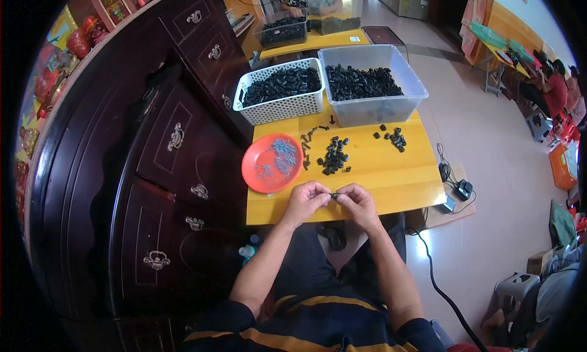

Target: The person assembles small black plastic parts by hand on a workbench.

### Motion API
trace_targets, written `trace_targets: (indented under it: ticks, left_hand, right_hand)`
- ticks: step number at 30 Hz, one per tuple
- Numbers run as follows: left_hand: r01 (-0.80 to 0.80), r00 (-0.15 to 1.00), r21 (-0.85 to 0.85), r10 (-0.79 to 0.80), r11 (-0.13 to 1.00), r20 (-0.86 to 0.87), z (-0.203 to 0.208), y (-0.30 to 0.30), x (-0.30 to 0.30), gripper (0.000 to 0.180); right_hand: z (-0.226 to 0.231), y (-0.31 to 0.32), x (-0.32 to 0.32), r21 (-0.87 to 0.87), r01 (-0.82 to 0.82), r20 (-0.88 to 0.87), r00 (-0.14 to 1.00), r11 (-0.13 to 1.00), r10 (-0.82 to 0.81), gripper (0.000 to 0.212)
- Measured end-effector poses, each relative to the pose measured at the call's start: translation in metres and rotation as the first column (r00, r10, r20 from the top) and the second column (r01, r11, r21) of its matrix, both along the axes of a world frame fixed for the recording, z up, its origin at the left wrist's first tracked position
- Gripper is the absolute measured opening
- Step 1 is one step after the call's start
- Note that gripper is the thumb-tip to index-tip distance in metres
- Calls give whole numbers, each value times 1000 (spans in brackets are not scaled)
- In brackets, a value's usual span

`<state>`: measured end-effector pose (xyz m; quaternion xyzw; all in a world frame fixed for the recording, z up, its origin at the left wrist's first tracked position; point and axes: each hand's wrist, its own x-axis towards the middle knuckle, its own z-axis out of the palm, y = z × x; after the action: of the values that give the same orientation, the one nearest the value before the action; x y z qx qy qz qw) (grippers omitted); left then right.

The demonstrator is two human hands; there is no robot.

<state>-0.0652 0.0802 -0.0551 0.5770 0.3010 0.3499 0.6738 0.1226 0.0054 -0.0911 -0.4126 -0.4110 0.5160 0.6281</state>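
My left hand (306,201) and my right hand (359,205) meet over the near edge of the yellow table (391,190). Between their pinched fingertips is a small black plastic part (334,196), mostly covered by the fingers. Just beyond the hands lies a loose pile of short black plastic pieces (334,157). Thin black stem-like pieces (306,145) are scattered to its left. A red plastic plate (254,153) near my left hand holds many small grey pieces (284,156). Farther right sits a smaller group of black pieces (397,140).
A white perforated basket (278,111) and a clear plastic bin (376,110), both filled with black parts, stand at the table's far side. A dark wooden cabinet (165,187) borders the left. Cables and a black adapter (464,188) are at the right. Other people (555,92) sit farther off.
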Motion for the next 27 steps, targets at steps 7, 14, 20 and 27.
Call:
trace_targets:
  ticks: [7,14,20,27]
  left_hand:
    - [52,997,59,-48,997,-67,2,4,-2,7]
    - [61,998,-41,-62,997,-32,15,0,6,9]
    - [18,986,177,12,984,-167,1,3,4,5]
    - [10,957,306,80,952,-279,7,-1,7,4]
  right_hand:
    - [-2,1,2,-49,-10,41,999,999,12,8]
    - [-1,2,8,-17,-52,-81,995,999,50,8]
    - [-8,4,1,-26,-17,9,1000,1000,18,7]
    - [-2,3,-4,-43,45,106,994,998,-40,7]
